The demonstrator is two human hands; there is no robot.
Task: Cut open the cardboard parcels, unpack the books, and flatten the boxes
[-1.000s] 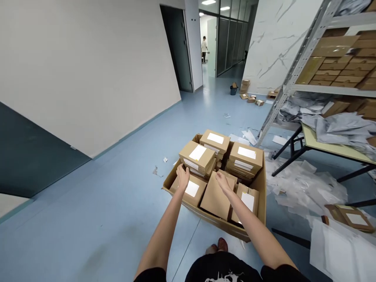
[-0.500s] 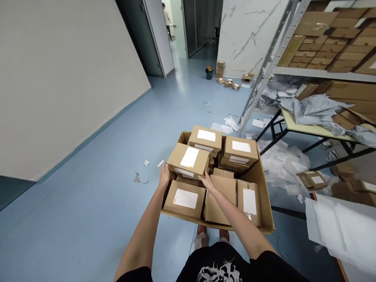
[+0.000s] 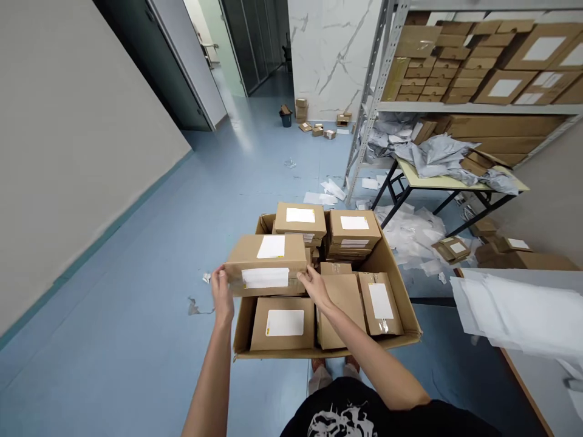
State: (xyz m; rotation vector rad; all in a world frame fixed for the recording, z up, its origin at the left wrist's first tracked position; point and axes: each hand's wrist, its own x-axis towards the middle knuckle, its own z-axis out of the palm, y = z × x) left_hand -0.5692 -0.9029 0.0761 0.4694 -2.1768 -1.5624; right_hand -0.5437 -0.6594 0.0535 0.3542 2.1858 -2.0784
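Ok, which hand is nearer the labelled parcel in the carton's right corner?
Right: right hand up-left of the parcel; left hand farther left, at the lifted box's far end.

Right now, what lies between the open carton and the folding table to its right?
In the head view, crumpled clear plastic wrap lies on the floor between the open cardboard carton and the folding table.

Your matt cardboard box (image 3: pixel 266 258) carries a smooth paper label (image 3: pixel 271 247); the shelving (image 3: pixel 376 79) is bare metal, the floor (image 3: pixel 113 303) glossy.
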